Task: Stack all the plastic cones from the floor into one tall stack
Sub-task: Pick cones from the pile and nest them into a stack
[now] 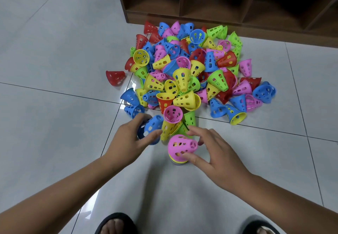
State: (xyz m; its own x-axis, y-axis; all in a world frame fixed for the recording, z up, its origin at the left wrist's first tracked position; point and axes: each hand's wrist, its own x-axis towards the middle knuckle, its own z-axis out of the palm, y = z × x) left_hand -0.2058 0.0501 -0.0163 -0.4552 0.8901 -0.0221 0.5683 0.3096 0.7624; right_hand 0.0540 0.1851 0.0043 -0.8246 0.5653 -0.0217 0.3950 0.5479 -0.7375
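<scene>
Stack (pixel 178 161) stands on the tiled floor (pixel 54 124) just ahead of my feet, pink cone (pixel 180 145) topmost. My right hand (pixel 215 155) brackets that cone, fingers spread, thumb touching its side. My left hand (pixel 126 140) grips a blue cone (pixel 152 128) beside the stack, fingers curled over it. Loose pile (pixel 186 69) lies beyond, before a wooden shelf (pixel 219 1).

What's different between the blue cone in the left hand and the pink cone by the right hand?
The blue cone is gripped in the left hand, apart from the stack; the pink cone tops the stack, the thumb of the right hand touching it. Blue lies tilted, narrow end pointing away; pink stands narrow end up. Both are perforated plastic cones of similar size.
</scene>
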